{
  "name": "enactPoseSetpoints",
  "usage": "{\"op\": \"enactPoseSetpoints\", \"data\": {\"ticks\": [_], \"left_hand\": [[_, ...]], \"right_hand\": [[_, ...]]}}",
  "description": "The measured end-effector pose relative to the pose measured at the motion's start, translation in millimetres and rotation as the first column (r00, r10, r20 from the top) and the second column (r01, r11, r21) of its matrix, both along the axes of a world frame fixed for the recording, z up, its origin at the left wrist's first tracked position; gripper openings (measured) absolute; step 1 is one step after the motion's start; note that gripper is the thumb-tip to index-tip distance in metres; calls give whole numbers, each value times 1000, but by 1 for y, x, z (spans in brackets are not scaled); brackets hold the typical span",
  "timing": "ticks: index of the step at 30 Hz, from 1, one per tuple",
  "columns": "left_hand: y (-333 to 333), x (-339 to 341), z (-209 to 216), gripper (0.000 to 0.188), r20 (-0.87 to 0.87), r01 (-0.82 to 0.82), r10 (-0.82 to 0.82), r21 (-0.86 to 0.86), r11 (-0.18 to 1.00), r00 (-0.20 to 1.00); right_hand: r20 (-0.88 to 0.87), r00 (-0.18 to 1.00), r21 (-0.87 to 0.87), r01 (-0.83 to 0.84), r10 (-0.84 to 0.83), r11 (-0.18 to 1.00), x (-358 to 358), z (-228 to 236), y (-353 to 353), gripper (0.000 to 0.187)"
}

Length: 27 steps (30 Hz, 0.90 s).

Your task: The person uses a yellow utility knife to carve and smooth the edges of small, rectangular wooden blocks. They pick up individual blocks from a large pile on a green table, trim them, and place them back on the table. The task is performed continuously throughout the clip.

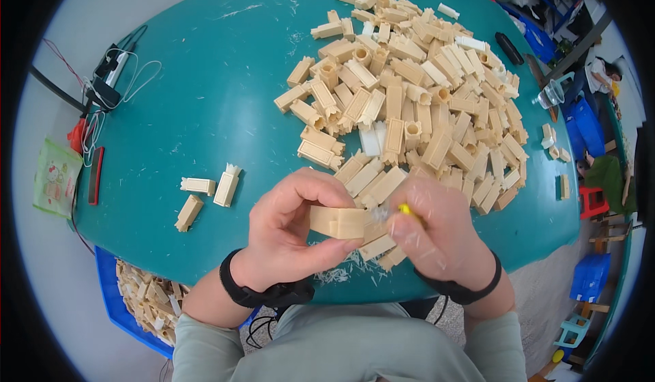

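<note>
My left hand [283, 221] is closed around a beige rectangular plastic part [346, 223], thumb beneath it and fingers behind. Right beside it, my right hand [443, 228] grips a small yellow-handled tool [406, 210]. The tool's tip is smeared by motion at the part's right end, so its exact kind is unclear. Behind both hands spreads a large pile of similar beige parts [394, 105], many with crown-like notched ends. Thin pale shavings [348, 271] lie on the green table [225, 102] below my hands.
Three loose beige parts [227, 185] lie left of my hands. A blue crate [111, 283] full of parts stands beyond the table's lower left edge. Cables and a power strip [119, 68] sit at the left edge; a clear cup [549, 94] and black cylinder [508, 48] at the right.
</note>
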<state>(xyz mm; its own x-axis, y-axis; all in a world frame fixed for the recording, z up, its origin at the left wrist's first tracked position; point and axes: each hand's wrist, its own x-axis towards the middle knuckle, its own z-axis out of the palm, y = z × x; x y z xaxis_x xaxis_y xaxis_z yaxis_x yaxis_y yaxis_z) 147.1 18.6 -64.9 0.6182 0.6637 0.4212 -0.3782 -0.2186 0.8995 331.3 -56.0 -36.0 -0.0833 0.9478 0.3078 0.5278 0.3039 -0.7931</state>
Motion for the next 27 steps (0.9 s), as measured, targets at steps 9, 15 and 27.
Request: {"op": "enactPoseSetpoints", "data": {"ticks": [9, 15, 27], "left_hand": [[6, -4, -2, 34, -5, -60, 60, 51, 997, 998], [7, -1, -6, 33, -28, -25, 25, 4, 1000, 999], [9, 3, -10, 37, -164, 3, 4, 44, 999, 986]], "right_hand": [[281, 957, 88, -101, 72, 991, -5, 8, 7, 29], [268, 960, 120, -116, 81, 986, 3, -5, 15, 28], [41, 997, -79, 66, -62, 995, 12, -12, 15, 24]]}}
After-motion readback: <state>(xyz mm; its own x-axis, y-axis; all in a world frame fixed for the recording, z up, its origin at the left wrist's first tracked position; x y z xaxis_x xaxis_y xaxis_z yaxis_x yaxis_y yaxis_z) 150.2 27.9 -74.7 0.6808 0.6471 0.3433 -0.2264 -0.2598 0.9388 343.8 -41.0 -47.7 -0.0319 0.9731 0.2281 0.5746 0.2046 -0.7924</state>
